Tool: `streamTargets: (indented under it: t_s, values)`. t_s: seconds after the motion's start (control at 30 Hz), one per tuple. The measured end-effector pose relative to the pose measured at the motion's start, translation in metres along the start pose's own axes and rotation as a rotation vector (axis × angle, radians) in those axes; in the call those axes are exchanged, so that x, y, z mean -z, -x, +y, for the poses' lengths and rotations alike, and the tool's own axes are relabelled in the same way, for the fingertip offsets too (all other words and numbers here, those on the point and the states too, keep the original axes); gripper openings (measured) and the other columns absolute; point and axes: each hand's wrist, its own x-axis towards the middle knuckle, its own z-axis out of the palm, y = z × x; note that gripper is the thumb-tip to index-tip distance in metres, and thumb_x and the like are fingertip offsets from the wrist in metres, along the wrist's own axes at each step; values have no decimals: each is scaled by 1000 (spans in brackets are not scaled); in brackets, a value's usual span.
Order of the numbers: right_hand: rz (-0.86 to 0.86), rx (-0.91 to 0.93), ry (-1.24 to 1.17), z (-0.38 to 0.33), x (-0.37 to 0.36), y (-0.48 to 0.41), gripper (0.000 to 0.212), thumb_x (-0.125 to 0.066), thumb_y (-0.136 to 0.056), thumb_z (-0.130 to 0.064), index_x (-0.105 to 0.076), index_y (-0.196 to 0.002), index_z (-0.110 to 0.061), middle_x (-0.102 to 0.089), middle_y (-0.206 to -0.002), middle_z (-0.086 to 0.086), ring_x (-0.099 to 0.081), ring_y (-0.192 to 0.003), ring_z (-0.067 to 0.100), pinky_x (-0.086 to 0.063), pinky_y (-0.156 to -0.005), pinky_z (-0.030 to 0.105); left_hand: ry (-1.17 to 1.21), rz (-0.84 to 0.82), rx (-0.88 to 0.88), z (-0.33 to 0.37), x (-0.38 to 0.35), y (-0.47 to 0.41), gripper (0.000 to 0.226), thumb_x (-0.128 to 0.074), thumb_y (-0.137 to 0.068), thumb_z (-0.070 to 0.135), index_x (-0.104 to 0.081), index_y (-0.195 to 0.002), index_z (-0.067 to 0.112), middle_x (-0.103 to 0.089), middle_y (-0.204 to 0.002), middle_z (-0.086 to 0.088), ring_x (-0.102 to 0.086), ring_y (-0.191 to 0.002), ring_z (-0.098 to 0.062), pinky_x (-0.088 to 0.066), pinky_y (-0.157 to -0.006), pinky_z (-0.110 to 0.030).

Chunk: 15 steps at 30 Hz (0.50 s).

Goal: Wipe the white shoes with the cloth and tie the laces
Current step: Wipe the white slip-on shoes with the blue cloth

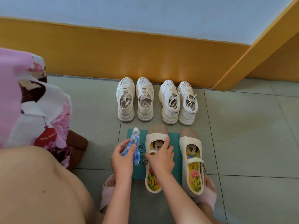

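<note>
This looks like a home, at a spot by the wall where footwear is kept. The floor (242,126) is laid with pale grey-green tiles, and beyond the hands a wall (145,16) runs painted light blue above a glossy orange band (113,54), turning a corner to the far right. 2 pairs of white laced sneakers (135,99) (178,102) stand in a row against that band, just past the hands. Under the hands (123,157) (161,157) sit 2 cream strap shoes (192,159) with cartoon insoles, partly on a teal mat (139,172). The person crouches in pink slippers (106,191) and a loose floral garment (40,110), which is house wear.
</note>
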Motion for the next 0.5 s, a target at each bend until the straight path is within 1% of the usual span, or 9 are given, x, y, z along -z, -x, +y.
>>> streamTargets:
  t_s: [0.07, 0.17, 0.27, 0.33, 0.4, 0.5]
  values:
    - [3, 7, -6, 5, 2, -2, 106, -72, -74, -45, -1, -149, -21, -30, -142, 9, -36, -128, 28, -45, -90, 40, -32, -45, -21, -1, -7, 2, 25, -67, -83, 14, -63, -106, 20, -64, -101, 3, -62, -87, -7, -52, -72, -24]
    - [32, 26, -63, 14, 7, -1, 104, -71, -75, -47, 0, -148, -24, -33, -143, 7, -42, -126, 26, -46, -89, 40, -85, -99, -50, -3, -19, 4, 23, -68, -82, 13, -65, -104, 21, -65, -100, 4, -62, -90, -7, -54, -81, -30]
    - [48, 37, -100, 23, 9, 1, 101, -67, -78, -51, -2, -150, -21, -33, -145, 6, -43, -127, 26, -46, -90, 40, -188, -138, -167, -4, -39, 0, 23, -68, -82, 13, -67, -102, 24, -64, -100, 7, -61, -94, -7, -51, -89, -33]
    - [53, 44, -100, 28, 11, 3, 99, -67, -78, -51, -7, -149, -19, -33, -145, 6, -43, -127, 26, -45, -90, 39, -262, -177, -253, 1, -55, -6, 24, -68, -82, 15, -67, -102, 27, -62, -103, 7, -58, -97, -6, -49, -89, -29]
    - [49, 53, -91, 31, 13, 3, 94, -67, -78, -48, -13, -148, -19, -35, -144, 5, -44, -126, 24, -44, -90, 38, -357, -241, -326, 8, -72, -15, 25, -66, -84, 16, -66, -107, 26, -58, -107, 5, -54, -97, -7, -44, -87, -25]
    - [34, 55, -105, 35, 16, 2, 90, -68, -77, -47, -17, -147, -22, -36, -143, 1, -44, -126, 22, -44, -92, 38, -493, -337, -404, 21, -90, -34, 26, -62, -87, 15, -65, -111, 25, -54, -112, 5, -50, -99, -9, -43, -85, -26]
